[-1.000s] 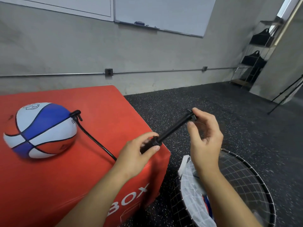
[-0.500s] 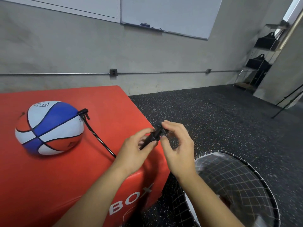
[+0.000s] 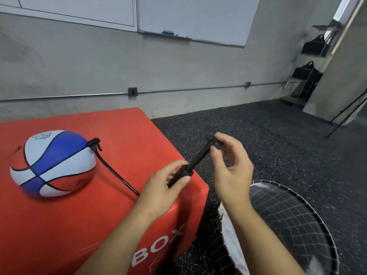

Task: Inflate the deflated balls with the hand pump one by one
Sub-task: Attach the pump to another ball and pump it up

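Seen from head cam, looking down. Left hand [image 3: 164, 187] curled round barrel of black hand pump [image 3: 190, 165]; right hand [image 3: 230, 165] pinching pump's handle, rod drawn out, angled up to the right. Black hose [image 3: 113, 171] running from pump across red foam box [image 3: 69, 225], marked "BOX" in white on front face, to valve of red/white/blue basketball [image 3: 53, 163] sitting on box top, left side. Small print on ball unreadable. Black mesh basket [image 3: 294, 219] on floor, lower right, beside box. Whiteboard [image 3: 198, 16] on wall behind.
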A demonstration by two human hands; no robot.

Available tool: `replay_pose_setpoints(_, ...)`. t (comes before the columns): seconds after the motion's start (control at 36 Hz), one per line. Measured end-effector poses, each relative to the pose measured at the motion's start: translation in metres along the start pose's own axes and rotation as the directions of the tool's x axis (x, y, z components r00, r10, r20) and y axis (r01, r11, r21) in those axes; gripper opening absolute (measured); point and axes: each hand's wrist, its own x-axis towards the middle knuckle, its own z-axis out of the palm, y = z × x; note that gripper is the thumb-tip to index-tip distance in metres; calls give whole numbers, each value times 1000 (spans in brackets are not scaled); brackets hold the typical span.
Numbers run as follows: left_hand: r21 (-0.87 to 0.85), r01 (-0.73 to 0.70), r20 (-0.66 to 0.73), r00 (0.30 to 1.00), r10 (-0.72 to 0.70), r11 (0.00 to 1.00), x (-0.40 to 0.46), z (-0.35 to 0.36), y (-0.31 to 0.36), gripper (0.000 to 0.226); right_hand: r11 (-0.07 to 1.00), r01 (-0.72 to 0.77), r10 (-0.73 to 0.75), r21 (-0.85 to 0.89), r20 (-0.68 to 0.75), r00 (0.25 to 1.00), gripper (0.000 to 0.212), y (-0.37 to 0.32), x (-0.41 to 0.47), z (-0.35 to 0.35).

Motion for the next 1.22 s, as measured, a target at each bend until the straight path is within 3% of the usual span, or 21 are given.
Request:
replay_pose_setpoints(0.14,100,-29,35,999,25,995,0,11,0,34,993,-105,112,52,-161,981,29,6,18,-36)
replay_pose_setpoints(0.22,130,-40,33,999,36,991,0,15,1,33,995,-97,96,4,-165,982,28,5,19,-43)
replay_pose_setpoints(0.44,35,3,16,1000,-4,999,4,11,-6,35,997,-13,8,-73,-59,998,40,4,17,-37)
replay_pose_setpoints(0.72,-43,-10,-14,1000,10,999,4,3,-8,38,992,78,-57,-104,188,980,47,12,-6,-10)
replay_pose_setpoints(0.97,-104,25,-50,998,-31,994,4,-5,-7,39,991,86,-47,-105,329,943,46,18,-26,14)
replay_pose_setpoints(1.22,-77,41,-114,992,-50,996,-3,-34,-6,46,998,42,-19,-55,376,926,48,11,-27,46)
